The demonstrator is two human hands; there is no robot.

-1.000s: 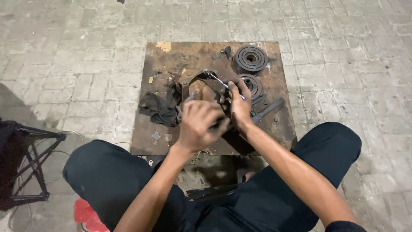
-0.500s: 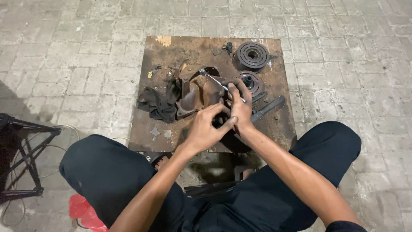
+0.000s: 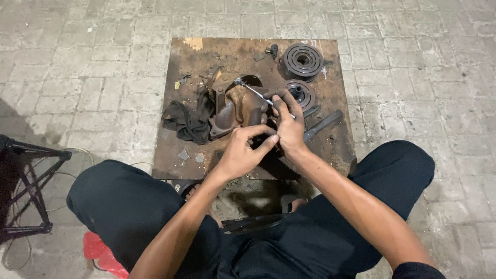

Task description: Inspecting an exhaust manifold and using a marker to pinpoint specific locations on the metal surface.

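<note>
With the right hand (image 3: 289,121) gripping a thin metal tool (image 3: 254,91) across the rusty housing (image 3: 235,108) mid-board (image 3: 206,57), left hand (image 3: 243,152) fingers pinched beside it, the tool could slip off, jabbing fingers.

Grey rectangular paving-brick floor (image 3: 103,62), dim uneven light, rusty brown square metal board (image 3: 330,150) laid flat, black metal folding stand (image 3: 31,181) at left
</note>
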